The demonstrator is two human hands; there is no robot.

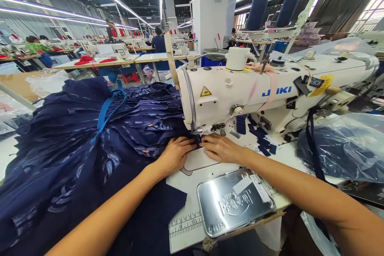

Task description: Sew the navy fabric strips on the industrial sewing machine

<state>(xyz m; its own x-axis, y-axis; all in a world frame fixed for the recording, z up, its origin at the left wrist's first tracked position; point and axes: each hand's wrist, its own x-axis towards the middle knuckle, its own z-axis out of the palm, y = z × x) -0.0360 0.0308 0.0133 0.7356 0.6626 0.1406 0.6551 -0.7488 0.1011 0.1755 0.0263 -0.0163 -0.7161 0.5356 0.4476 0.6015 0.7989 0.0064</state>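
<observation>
My left hand (177,153) lies just left of the needle area, its fingertips holding a small piece of navy fabric (198,141) against the machine bed. From the right, my right hand (223,149) holds the same piece, fingers stretched towards the presser foot and thumb lower down. Above both hands is the head of a white sewing machine (222,96); its needle tip is hidden. A large bundle of navy garments (141,116) with pale embroidered patterns, tied with a blue strap (105,114), is heaped beside my left hand and forearm.
A shiny metal tin lid (216,208) lies in front on the table, by a printed ruler scale (184,226). Navy fabric scraps (262,140) are scattered right of the needle. Further right sits a clear plastic bag (345,144). Thread cones (257,10) stand above; people work behind.
</observation>
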